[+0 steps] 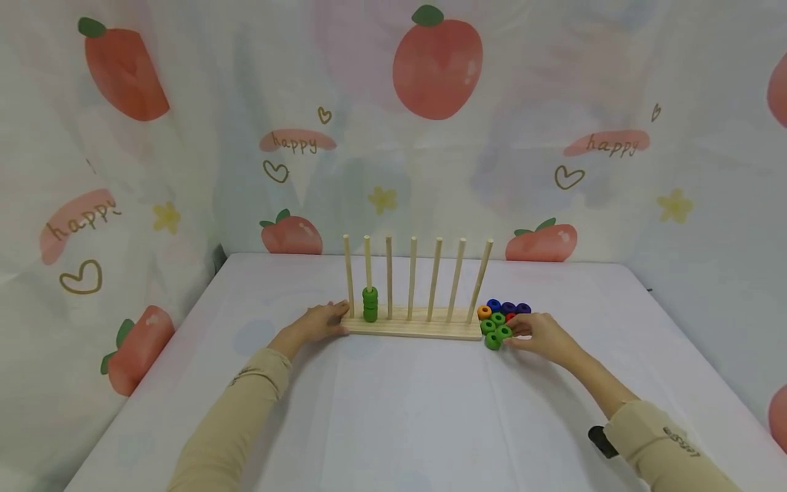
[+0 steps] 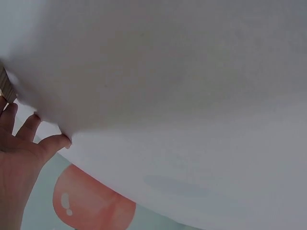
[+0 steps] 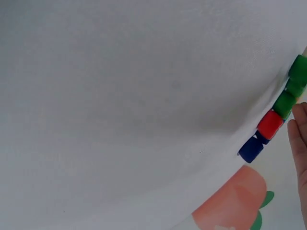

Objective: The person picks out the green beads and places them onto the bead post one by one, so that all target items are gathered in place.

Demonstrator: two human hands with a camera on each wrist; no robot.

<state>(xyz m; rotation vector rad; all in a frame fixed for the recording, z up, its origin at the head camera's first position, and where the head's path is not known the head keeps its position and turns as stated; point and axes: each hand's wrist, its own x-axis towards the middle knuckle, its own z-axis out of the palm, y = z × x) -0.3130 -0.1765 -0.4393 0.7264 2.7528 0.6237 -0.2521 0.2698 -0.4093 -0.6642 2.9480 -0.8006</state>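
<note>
A wooden peg board [image 1: 412, 329] with several upright pegs stands mid-table. Green beads [image 1: 370, 305] are stacked on its second peg from the left. My left hand [image 1: 320, 321] holds the board's left end, thumb toward the front and fingers toward the back. In the left wrist view, the board's end [image 2: 6, 86] shows at the edge beside the spread fingers. At the board's right end, my right hand [image 1: 544, 336] has thumb and index finger round a green bead [image 1: 504, 333] at the edge of a loose group. The right wrist view shows a red bead [image 3: 270, 124] close to the fingers.
More loose beads lie against the board's right end: an orange bead [image 1: 484, 311], a blue bead [image 1: 494, 305], purple beads [image 1: 508, 307] and other green ones. A printed cloth [image 1: 430, 171] hangs behind the white table [image 1: 399, 410] and along its sides.
</note>
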